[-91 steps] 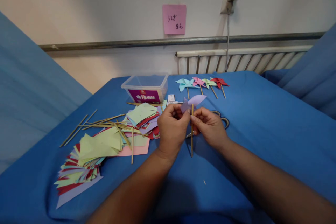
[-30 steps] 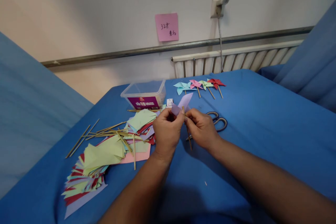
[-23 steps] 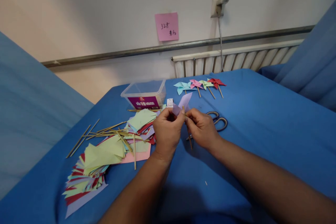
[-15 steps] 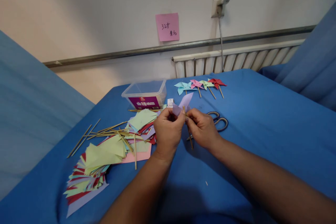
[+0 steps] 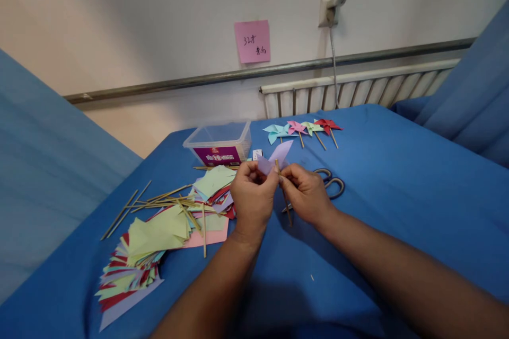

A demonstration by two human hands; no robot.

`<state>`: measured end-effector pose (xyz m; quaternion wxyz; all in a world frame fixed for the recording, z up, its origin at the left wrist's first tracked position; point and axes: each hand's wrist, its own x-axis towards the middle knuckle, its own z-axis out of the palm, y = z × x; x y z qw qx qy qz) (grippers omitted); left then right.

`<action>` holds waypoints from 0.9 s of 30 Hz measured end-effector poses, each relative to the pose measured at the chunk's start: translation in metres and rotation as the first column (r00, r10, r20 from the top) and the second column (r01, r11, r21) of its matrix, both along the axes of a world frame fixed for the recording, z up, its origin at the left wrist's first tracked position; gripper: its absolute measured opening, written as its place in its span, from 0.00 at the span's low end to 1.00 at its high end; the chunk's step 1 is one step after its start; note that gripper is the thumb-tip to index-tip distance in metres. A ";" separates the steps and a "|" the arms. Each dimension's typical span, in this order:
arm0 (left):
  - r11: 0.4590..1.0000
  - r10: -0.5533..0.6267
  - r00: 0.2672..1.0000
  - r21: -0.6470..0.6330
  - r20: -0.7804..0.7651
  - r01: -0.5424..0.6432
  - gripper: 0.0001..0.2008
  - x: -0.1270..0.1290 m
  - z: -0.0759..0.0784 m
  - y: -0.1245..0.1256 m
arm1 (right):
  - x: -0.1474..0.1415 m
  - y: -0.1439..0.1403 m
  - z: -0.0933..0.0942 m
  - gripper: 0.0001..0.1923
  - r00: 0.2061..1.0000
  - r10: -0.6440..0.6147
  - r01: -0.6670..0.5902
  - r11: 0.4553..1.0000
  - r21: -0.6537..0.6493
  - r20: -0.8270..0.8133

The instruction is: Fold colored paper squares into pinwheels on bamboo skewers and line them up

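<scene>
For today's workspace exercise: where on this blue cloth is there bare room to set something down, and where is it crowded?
Bare blue cloth lies right of the scissors and before the row of pinwheels. Crowded: left of the left hand, with paper squares, sticks and the plastic box.

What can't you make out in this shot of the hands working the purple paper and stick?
Head view only:
- Where the purple paper meets the wooden stick: hidden by the left hand and right hand.
- Scissors: blades behind the right hand.
- Pink note: writing too small.
</scene>
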<state>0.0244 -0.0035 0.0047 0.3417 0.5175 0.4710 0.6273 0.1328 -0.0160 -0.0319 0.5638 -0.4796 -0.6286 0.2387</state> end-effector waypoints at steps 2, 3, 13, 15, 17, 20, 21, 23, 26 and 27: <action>1.000 0.004 0.999 -0.006 0.045 -0.004 0.13 0.000 0.000 0.001 | -0.001 0.000 -0.001 0.07 0.999 -0.009 0.008 1.000 -0.026 -0.051; 1.000 0.000 0.997 -0.017 0.075 0.001 0.13 0.000 0.001 0.001 | -0.002 -0.001 -0.001 0.07 0.998 -0.016 0.013 0.999 -0.036 -0.063; 0.982 -0.123 0.922 -0.090 0.367 0.167 0.15 0.000 -0.002 0.004 | 0.000 -0.004 0.002 0.07 0.998 -0.068 0.069 0.998 -0.009 0.007; 0.979 -0.135 0.916 -0.091 0.377 0.182 0.15 0.000 -0.003 0.004 | 0.001 -0.005 0.002 0.08 0.997 -0.074 0.074 0.997 -0.006 0.017; 0.977 -0.148 0.915 -0.087 0.375 0.194 0.14 0.000 -0.004 0.004 | 0.001 -0.006 0.002 0.08 0.996 -0.086 0.086 0.996 0.003 0.023; 0.976 -0.159 0.916 -0.083 0.368 0.203 0.14 0.000 -0.004 0.004 | 0.001 -0.006 0.001 0.08 0.994 -0.102 0.102 0.995 0.012 0.028; 0.976 -0.157 0.917 -0.084 0.366 0.201 0.14 0.000 -0.005 0.004 | 0.002 -0.006 0.000 0.08 0.994 -0.103 0.103 0.995 0.013 0.029; 0.975 -0.158 0.917 -0.089 0.365 0.203 0.15 0.000 -0.005 0.004 | 0.002 -0.007 0.000 0.07 0.994 -0.100 0.100 0.995 0.017 0.030; 0.972 -0.164 0.912 -0.095 0.376 0.215 0.16 0.000 -0.003 0.003 | 0.004 -0.008 0.001 0.08 0.995 -0.096 0.095 0.995 0.028 0.037; 0.971 -0.166 0.910 -0.098 0.381 0.218 0.16 0.001 -0.003 0.003 | 0.004 -0.008 0.001 0.08 0.994 -0.096 0.095 0.995 0.032 0.044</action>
